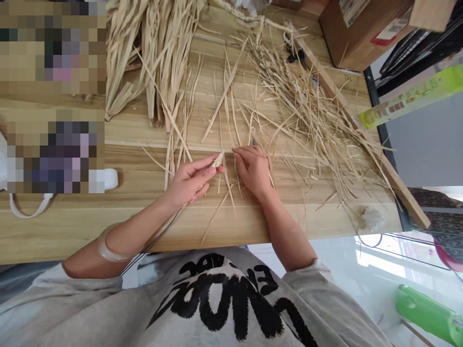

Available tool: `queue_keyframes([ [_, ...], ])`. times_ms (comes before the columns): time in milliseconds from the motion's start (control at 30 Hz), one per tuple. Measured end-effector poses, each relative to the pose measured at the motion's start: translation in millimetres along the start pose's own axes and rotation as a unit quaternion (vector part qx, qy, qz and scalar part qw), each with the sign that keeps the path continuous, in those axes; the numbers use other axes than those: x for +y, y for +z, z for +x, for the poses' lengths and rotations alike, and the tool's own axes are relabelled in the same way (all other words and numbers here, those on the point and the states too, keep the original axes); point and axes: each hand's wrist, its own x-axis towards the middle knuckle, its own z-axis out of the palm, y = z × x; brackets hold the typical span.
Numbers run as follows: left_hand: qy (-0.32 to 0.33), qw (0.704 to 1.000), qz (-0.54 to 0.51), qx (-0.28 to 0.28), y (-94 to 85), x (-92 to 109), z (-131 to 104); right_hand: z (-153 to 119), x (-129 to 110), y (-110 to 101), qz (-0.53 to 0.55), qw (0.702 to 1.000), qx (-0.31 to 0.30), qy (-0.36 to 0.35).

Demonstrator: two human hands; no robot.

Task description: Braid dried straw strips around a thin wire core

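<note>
My left hand point(191, 182) is closed around a small straw-wrapped piece point(217, 160), pale and coiled, with thin metallic wire ends poking out of its tip. Dark wires point(164, 231) trail from under that hand toward my body. My right hand point(252, 168) is palm down over the table, a little to the right of the wrapped piece and apart from it. Its fingers are bent and close together, and what lies under them is hidden. Just beyond its knuckles shows a grey pointed metal tool point(253, 137), mostly covered. Loose straw strips point(227, 180) lie between the hands.
Wide dried-leaf bundles point(155, 58) lie at the back left. A tangled straw pile point(300, 96) spreads at the right against a wooden bar point(361, 127). Behind it stand a cardboard box point(361, 33) and a green-yellow package point(415, 94). Pixelation covers the upper left.
</note>
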Motion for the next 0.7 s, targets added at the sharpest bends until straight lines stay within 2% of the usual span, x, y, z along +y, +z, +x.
queue_keyframes([
  [100, -0.003, 1.000, 0.003, -0.001, 0.2, -0.5, -0.5, 0.2, 3.7, 1.0, 0.085, 0.996, 0.033, -0.019],
  [233, -0.002, 1.000, 0.001, 0.000, 1.2, -0.2, -0.9, -3.1, -3.6, 0.7, 0.177, 0.984, -0.005, -0.003],
  [333, 0.000, 1.000, -0.003, -0.003, 1.3, 0.0, -1.0, -4.3, -6.8, 0.2, 0.198, 0.980, -0.018, 0.007],
  [433, 0.003, 1.000, -0.004, -0.006, 0.5, -0.9, -0.9, -2.6, -0.7, -0.6, 0.165, 0.982, 0.062, 0.062],
  [533, 0.008, 1.000, -0.003, -0.012, -0.5, -2.6, -0.4, 0.6, 9.4, -3.1, 0.139, 0.973, 0.147, 0.115],
  [600, 0.010, 1.000, -0.005, -0.015, -0.9, -3.4, -0.1, 2.3, 13.6, -6.6, 0.123, 0.968, 0.172, 0.137],
  [700, 0.007, 1.000, -0.011, -0.014, -1.0, -3.8, 0.1, 3.6, 14.2, -13.0, 0.069, 0.967, 0.176, 0.168],
])
